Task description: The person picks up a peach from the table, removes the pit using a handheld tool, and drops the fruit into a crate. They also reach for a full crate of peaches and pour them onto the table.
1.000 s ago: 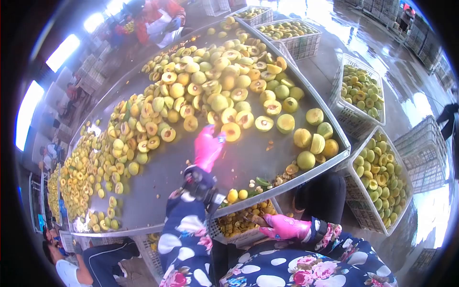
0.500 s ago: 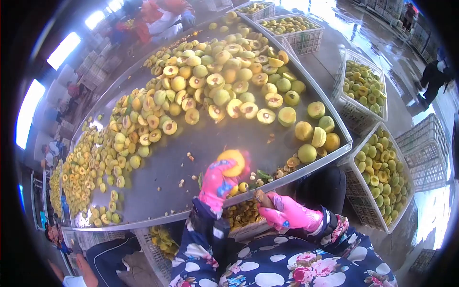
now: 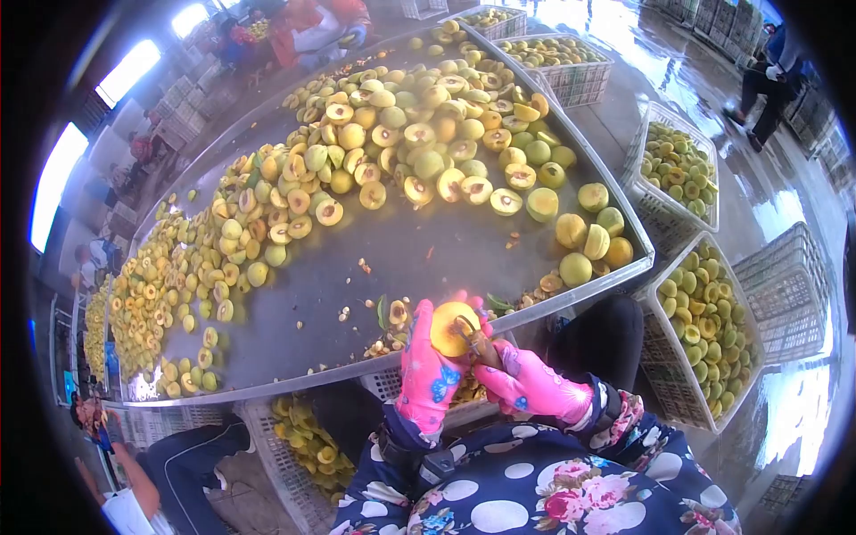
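Observation:
In a pink glove, my left hand (image 3: 432, 370) holds a halved yellow fruit (image 3: 455, 329), cut face up, over the table's near edge. My right hand (image 3: 533, 385), gloved too, is wrapped round the brown handle of a small tool (image 3: 482, 346). The tool's tip touches the middle of the cut face, around the pit. Beyond my hands, a large heap of halved fruit (image 3: 428, 165) lies on the metal table (image 3: 312, 294). Small pits and scraps (image 3: 392, 343) lie near my left hand.
Crates of fruit (image 3: 709, 325) stand on the floor at the right, with an empty crate (image 3: 785, 290) beside them. Below the table edge is another fruit crate (image 3: 312, 441). A co-worker in orange (image 3: 321, 31) is across the table; a person (image 3: 767, 85) stands at the upper right.
My left hand has brought the fruit down and toward me, to the tool in my right hand. The tool's tip now meets the fruit. The person at the upper right has shifted position.

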Available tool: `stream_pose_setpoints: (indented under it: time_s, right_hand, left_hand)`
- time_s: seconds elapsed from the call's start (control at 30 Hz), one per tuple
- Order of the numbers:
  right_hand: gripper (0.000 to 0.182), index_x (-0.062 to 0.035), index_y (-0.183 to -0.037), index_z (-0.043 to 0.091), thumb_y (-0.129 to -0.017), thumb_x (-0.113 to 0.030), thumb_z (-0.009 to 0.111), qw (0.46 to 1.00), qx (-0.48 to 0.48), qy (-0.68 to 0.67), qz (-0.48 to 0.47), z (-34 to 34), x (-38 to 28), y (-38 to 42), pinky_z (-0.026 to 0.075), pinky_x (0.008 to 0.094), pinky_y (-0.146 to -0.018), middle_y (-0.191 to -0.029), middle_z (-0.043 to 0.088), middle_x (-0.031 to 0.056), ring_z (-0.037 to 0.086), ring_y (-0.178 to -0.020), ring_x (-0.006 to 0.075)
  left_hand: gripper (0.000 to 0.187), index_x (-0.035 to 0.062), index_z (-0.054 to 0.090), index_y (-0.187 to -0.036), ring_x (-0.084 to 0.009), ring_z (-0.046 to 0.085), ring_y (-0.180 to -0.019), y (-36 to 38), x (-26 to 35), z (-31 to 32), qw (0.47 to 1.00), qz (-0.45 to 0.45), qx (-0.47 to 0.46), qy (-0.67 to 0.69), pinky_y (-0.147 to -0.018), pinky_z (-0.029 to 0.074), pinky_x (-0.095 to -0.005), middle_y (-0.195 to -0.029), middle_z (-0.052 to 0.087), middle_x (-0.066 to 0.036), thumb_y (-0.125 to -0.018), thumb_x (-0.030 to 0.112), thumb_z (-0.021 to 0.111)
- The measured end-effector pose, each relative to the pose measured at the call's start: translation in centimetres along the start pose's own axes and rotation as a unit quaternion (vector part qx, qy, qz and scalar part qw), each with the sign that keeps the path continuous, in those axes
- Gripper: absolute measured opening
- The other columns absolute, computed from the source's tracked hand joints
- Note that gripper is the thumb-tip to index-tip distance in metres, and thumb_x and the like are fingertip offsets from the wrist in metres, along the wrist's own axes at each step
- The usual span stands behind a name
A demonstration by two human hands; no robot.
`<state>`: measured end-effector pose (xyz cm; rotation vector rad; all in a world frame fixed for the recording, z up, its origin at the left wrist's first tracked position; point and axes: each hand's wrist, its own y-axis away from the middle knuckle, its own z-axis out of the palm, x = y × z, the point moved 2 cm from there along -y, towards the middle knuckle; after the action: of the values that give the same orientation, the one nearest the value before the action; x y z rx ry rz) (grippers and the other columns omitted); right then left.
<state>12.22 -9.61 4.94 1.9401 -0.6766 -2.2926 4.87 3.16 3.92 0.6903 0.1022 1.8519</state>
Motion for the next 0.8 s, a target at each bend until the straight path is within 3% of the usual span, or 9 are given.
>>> stream_pose_setpoints:
  time_s: [0.1,0.23,0.37,0.43,0.5,0.6,0.67,0.7,0.8]
  right_hand:
    - [0.018,-0.0017,-0.095,0.047,-0.092,-0.019,0.050,0.996,0.016,0.061,-0.061,0.2,0.7,-0.1,0.042,0.0282,-0.052,-0.066,0.052,0.0014,0.051,-0.056,0.0116]
    - [0.018,-0.0048,-0.100,0.047,-0.093,-0.021,0.047,0.989,0.006,0.093,-0.119,0.4,2.1,-0.6,0.041,0.0222,-0.046,-0.067,0.052,0.0006,0.050,-0.050,0.0081]
    - [0.020,-0.0030,-0.101,0.046,-0.094,-0.021,0.046,0.978,-0.012,0.164,-0.131,-0.2,1.7,-0.3,0.043,0.0267,-0.048,-0.068,0.054,0.0047,0.054,-0.052,0.0115]
    - [0.026,-0.0044,-0.114,0.042,-0.092,-0.017,0.046,0.970,-0.040,0.203,-0.126,-0.6,1.1,-0.3,0.044,0.0299,-0.054,-0.075,0.054,0.0110,0.056,-0.058,0.0174]
    - [0.052,-0.0081,-0.139,0.033,-0.089,-0.009,0.047,0.960,-0.087,0.244,-0.108,-0.8,0.3,-0.3,0.047,0.0341,-0.066,-0.088,0.053,0.0217,0.058,-0.069,0.0276]
    - [0.034,-0.0130,-0.125,0.049,-0.091,-0.016,0.044,0.953,-0.061,0.236,-0.178,-1.1,2.0,-0.7,0.046,0.0309,-0.054,-0.080,0.054,0.0169,0.056,-0.057,0.0222]
    - [0.022,-0.0098,-0.109,0.053,-0.092,-0.021,0.044,0.990,-0.125,0.003,0.058,-1.3,3.5,-1.1,0.042,0.0273,-0.046,-0.070,0.052,0.0101,0.051,-0.049,0.0165]
    - [0.021,-0.0082,-0.101,0.055,-0.093,-0.024,0.043,0.966,-0.151,-0.115,0.175,-1.2,3.9,-1.0,0.041,0.0256,-0.042,-0.065,0.051,0.0067,0.048,-0.045,0.0136]
    - [0.024,-0.0066,-0.085,0.053,-0.092,-0.028,0.045,0.967,-0.187,-0.140,0.100,-0.4,2.6,-0.3,0.035,0.0211,-0.036,-0.055,0.043,-0.0023,0.041,-0.039,0.0070]
  left_hand:
    - [0.052,-0.0004,0.043,-0.126,-0.0317,0.057,-0.095,0.4,-0.4,0.1,0.999,0.026,0.017,-0.030,-0.084,0.049,-0.0416,-0.115,0.054,-0.018,-0.096,0.041,0.036]
    - [0.051,-0.0008,0.044,-0.125,-0.0299,0.058,-0.092,0.7,-1.0,0.2,0.997,0.041,0.046,-0.044,-0.082,0.050,-0.0407,-0.113,0.056,-0.017,-0.095,0.040,0.037]
    - [0.050,-0.0023,0.048,-0.120,-0.0270,0.059,-0.088,0.3,-1.2,-0.9,0.997,0.022,0.031,-0.073,-0.080,0.050,-0.0375,-0.108,0.058,-0.017,-0.095,0.040,0.037]
    - [0.050,-0.0029,0.049,-0.118,-0.0257,0.059,-0.087,0.3,-1.0,-1.1,0.995,0.005,0.022,-0.098,-0.078,0.051,-0.0356,-0.104,0.059,-0.017,-0.095,0.039,0.038]
    - [0.049,-0.0030,0.050,-0.117,-0.0250,0.060,-0.086,0.3,-1.1,-1.3,0.992,0.000,0.028,-0.121,-0.076,0.051,-0.0340,-0.102,0.060,-0.017,-0.095,0.039,0.039]
    - [0.047,-0.0019,0.051,-0.117,-0.0253,0.060,-0.084,0.1,-1.4,-1.9,0.988,0.004,0.040,-0.149,-0.074,0.052,-0.0341,-0.101,0.060,-0.016,-0.096,0.038,0.039]
    - [0.047,-0.0001,0.050,-0.118,-0.0262,0.060,-0.086,0.0,-1.5,-2.4,0.987,0.000,0.025,-0.158,-0.075,0.053,-0.0366,-0.103,0.060,-0.015,-0.096,0.039,0.036]
    - [0.047,-0.0006,0.050,-0.118,-0.0260,0.061,-0.085,0.1,-1.6,-2.3,0.987,0.016,0.030,-0.159,-0.074,0.053,-0.0355,-0.103,0.060,-0.016,-0.096,0.038,0.037]
    - [0.047,-0.0002,0.051,-0.117,-0.0261,0.062,-0.084,0.2,-2.0,-2.2,0.984,0.070,0.043,-0.160,-0.073,0.053,-0.0340,-0.104,0.060,-0.016,-0.096,0.039,0.038]
